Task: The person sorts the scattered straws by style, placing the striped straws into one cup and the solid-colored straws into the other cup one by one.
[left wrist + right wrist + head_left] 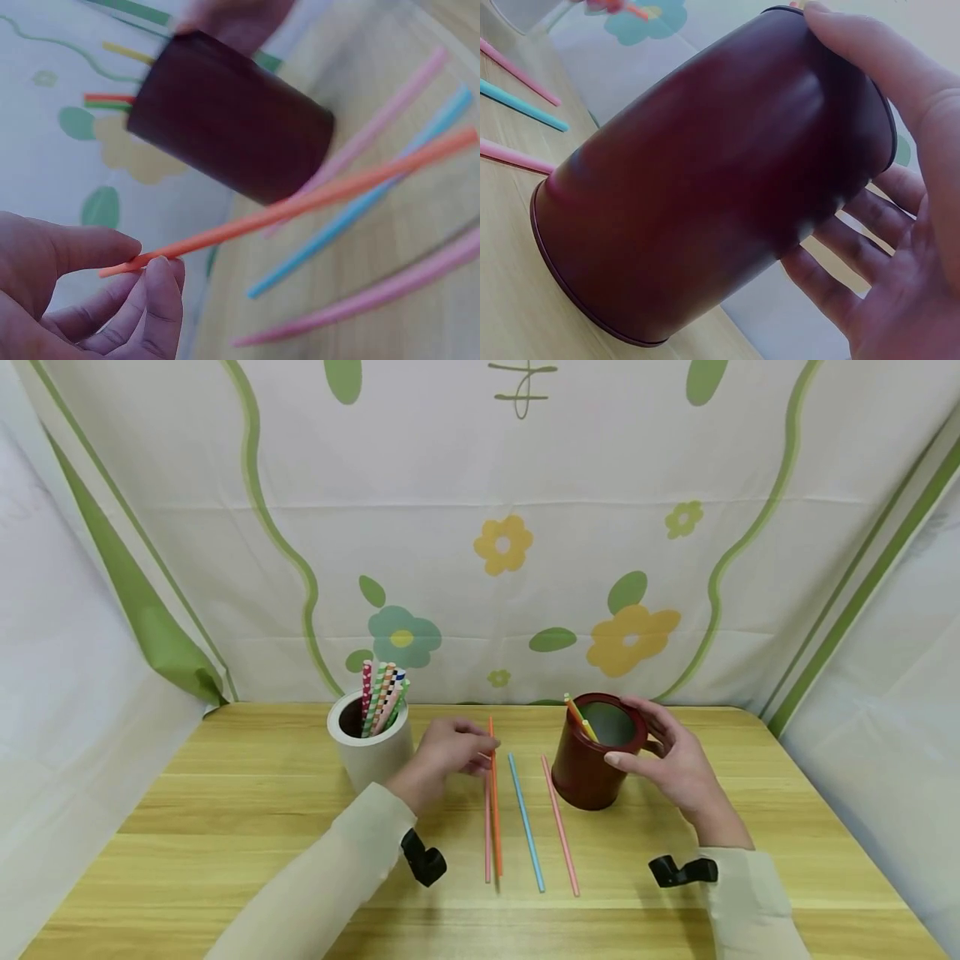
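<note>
Head view — left grip [454, 749] pinches orange straw [496, 814], apparently near tip.

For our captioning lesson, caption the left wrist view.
Left hand pinching an orange straw near pink straws and a blue straw.

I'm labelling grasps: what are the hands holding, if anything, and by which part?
The left hand pinches an orange straw near its far end; the right hand grips the dark red cup around its upper side, near the rim.
</note>
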A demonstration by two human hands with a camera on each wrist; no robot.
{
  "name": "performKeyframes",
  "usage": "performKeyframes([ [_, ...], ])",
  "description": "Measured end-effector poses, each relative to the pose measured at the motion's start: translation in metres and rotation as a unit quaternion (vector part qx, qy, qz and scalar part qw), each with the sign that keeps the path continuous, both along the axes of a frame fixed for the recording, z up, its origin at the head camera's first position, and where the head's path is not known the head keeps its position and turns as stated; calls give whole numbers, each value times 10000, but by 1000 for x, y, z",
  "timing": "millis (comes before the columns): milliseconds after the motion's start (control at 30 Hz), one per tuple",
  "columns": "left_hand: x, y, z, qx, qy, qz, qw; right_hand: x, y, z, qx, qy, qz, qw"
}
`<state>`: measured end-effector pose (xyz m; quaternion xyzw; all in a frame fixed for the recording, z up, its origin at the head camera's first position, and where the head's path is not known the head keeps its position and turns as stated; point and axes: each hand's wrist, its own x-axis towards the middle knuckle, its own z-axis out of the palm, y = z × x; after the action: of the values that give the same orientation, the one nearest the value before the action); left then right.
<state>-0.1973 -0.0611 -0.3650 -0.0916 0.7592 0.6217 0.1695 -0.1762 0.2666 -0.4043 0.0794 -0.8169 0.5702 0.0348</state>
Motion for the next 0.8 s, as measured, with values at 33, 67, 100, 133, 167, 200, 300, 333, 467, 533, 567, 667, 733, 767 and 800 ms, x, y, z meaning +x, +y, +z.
performKeyframes([
  [33,1,1,3,86,46,-29,9999,0,0,0,-6,15,1,10000],
  [67,1,1,6,172,65,-54,9998,0,1,-1,-12,27,-2,10000],
  [100,2,1,8,264,99,-80,9996,0,1,-1,-15,40,-5,10000],
  [133,3,1,11,352,146,-99,9992,0,1,-2,-22,56,-7,10000],
  [167,4,1,14,439,192,-110,9988,0,1,-2,-39,72,-9,10000],
  [200,5,1,17,515,244,-119,9983,0,1,-3,-60,79,-10,10000],
  [300,7,0,26,755,400,-44,9963,0,0,-4,-121,98,-9,9999],
  [333,8,-1,29,826,460,9,9955,0,0,-4,-144,101,-4,9998],
  [467,10,-4,42,1099,772,207,9907,0,0,-4,-180,86,9,9998],
  [533,12,-6,48,1248,914,340,9874,0,0,-4,-181,84,10,9998],
  [567,12,-6,51,1312,984,414,9856,0,0,-4,-183,85,9,9998],
  [667,16,-8,60,1422,1196,688,9802,-1,0,-5,-227,104,12,9997],
  [733,18,-8,66,1464,1342,865,9763,-1,0,-6,-243,121,16,9996],
  [767,19,-8,68,1499,1419,942,9739,-1,0,-6,-250,133,20,9996],
  [800,21,-8,71,1523,1497,1010,9717,-2,0,-6,-260,144,24,9996],
])
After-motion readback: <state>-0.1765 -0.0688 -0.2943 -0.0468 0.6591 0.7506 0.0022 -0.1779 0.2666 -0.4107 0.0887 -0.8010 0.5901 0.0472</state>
